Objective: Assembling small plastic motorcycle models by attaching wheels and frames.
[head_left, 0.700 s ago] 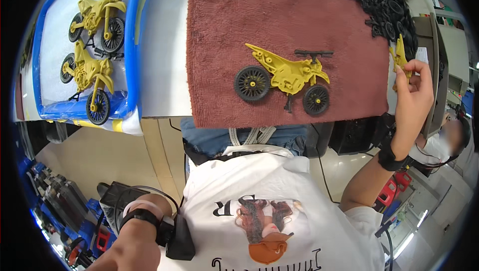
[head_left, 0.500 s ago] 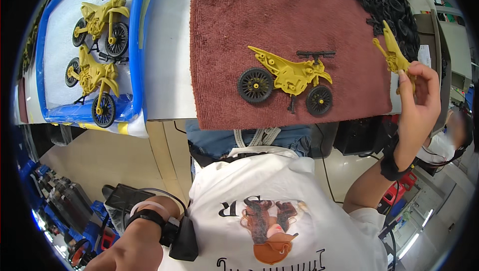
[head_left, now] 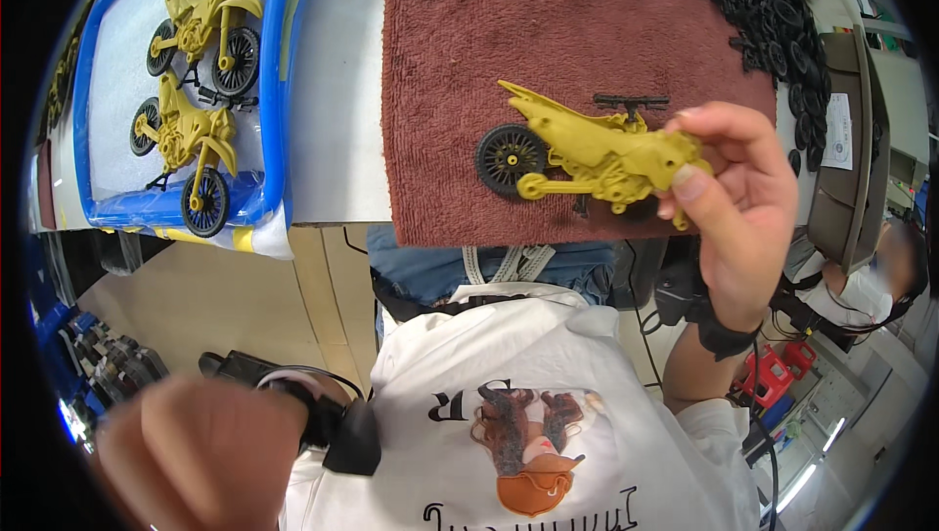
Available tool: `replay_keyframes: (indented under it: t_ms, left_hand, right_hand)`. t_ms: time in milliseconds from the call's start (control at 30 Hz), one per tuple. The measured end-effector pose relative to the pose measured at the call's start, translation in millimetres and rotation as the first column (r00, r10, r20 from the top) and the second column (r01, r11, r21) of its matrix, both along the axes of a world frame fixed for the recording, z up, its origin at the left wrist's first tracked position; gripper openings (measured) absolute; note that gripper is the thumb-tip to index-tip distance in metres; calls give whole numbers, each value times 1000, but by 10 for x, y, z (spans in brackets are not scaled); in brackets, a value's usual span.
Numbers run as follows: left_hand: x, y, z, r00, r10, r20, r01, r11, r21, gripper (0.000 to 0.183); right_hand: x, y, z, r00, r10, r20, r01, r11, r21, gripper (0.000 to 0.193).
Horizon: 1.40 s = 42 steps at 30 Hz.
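Observation:
My right hand [head_left: 743, 194] pinches a yellow toy motorcycle body half [head_left: 606, 154] by its front end. It is held over a partly built toy motorcycle on the brown towel [head_left: 450, 32] and covers most of it. Of the one beneath, the black rear wheel [head_left: 509, 160], the handlebar [head_left: 631, 101] and the tail tip still show. Whether the two body halves touch, I cannot tell. At the lower left, my left hand [head_left: 201, 443] is raised near the camera, smeared by motion, its fingers unclear.
Two yellow toy motorcycles, an upper one [head_left: 210, 18] and a lower one [head_left: 181, 135], lie in the blue-rimmed tray [head_left: 276, 140] at left. Loose black parts [head_left: 753, 3] are heaped at the far right. A person [head_left: 885, 277] sits beyond the right side.
My right hand has brought the yellow body half leftward from the towel's right edge to above the partly built motorcycle. My left hand has risen and blurred.

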<state>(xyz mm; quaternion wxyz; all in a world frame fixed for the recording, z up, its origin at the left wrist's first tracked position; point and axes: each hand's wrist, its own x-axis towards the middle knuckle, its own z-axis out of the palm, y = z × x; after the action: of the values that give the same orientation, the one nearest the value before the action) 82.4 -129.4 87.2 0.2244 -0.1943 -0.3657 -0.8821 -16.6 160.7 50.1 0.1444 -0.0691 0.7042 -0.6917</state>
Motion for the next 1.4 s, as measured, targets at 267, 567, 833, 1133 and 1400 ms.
replay_keyframes:
  t_ms: [267,567,833,1133,1400]
  left_hand:
    - [-740,615,-606,984,171,-47,-76,167,-983,54]
    - [-824,695,-834,976,208,-65,-89,106,-990,48]
    - [-800,742,-753,965,263,-4,-34,108,-994,42]
    - [-710,832,-708,935,351,-48,-53,4,-999,42]
    - [-594,743,-684,918,351,185,72,311,-948,36]
  right_hand:
    - [3,-126,-143,994,-59,93,60,998,-5,32]
    - [22,-118,-246,823,164,-544,212,801,561,32]
    - [176,-190,-334,882,-35,-470,289,828,480,24]
    - [245,-270,-424,893,-260,-367,365,896,252,28]
    - [309,-371,-379,909,-319,-268,294,947,-132,65]
